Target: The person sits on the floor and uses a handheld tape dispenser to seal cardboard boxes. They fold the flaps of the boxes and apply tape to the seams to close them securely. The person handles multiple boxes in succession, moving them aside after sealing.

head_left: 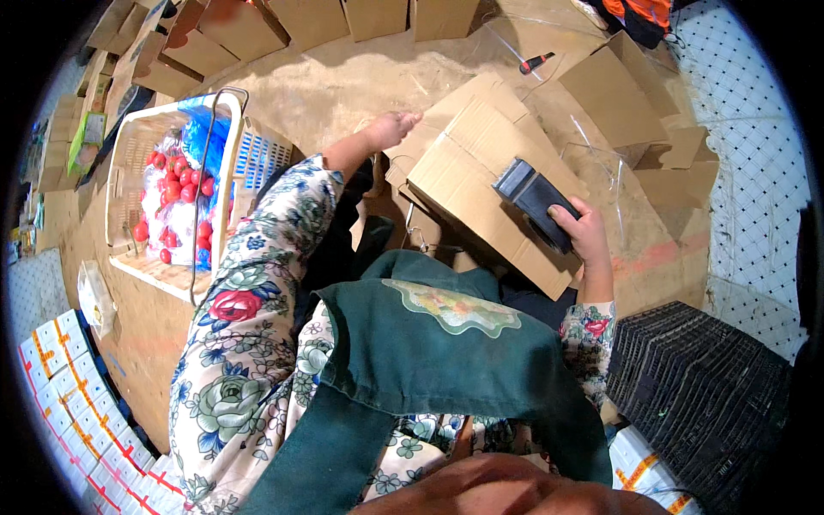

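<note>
A flattened-looking cardboard box (468,163) lies aslant in front of me, its upper flaps pointing away. In my right hand (588,230) is a black tape dispenser (528,196), gripped at its near end with my thumb on top. Its toothed end rests on or just above the cardboard. My left hand (393,130) is at the box's far left edge, with its fingers drawn together. Whether anything thin is between those fingertips is too small to tell.
A white basket (116,172) at left holds bagged red round items (178,184). Open cartons (313,24) line the far side. A red-and-black cutter (536,63) lies beyond the box. Another open carton (614,94) and stacked black sheets (691,386) are at right.
</note>
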`<move>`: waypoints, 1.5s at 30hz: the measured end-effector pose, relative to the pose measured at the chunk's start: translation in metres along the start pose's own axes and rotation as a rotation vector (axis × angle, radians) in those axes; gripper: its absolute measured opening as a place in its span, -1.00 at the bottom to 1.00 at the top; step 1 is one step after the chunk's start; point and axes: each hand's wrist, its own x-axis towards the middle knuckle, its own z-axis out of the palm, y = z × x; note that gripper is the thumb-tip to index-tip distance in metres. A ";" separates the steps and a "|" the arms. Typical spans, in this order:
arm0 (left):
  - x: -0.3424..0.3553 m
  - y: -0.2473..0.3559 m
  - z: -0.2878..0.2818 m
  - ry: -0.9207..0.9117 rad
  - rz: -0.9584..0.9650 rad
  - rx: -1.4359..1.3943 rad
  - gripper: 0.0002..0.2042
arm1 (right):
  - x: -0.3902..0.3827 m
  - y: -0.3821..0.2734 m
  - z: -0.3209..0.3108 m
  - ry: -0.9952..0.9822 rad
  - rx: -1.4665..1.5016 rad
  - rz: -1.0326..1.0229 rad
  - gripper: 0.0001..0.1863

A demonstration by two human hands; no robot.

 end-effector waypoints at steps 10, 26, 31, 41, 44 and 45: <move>0.023 -0.018 0.068 -0.116 0.152 -0.017 -0.51 | -0.004 -0.002 -0.002 -0.001 0.074 0.058 -0.70; 0.022 -0.027 0.043 0.125 -0.198 0.710 -0.34 | -0.004 -0.005 0.000 0.015 0.019 0.040 -0.61; 0.021 0.106 0.049 0.314 0.001 0.003 -0.35 | 0.003 0.000 -0.006 -0.023 -0.137 0.017 -0.55; -0.003 0.133 0.087 0.622 0.021 0.517 -0.45 | -0.004 -0.035 -0.022 -0.161 -0.164 0.033 -0.54; -0.006 0.133 0.089 0.652 -0.014 0.577 -0.45 | -0.023 -0.022 -0.043 -0.170 -0.212 0.056 -0.56; -0.009 0.135 0.089 0.634 -0.019 0.570 -0.45 | -0.035 -0.021 -0.053 -0.165 -0.222 0.073 -0.57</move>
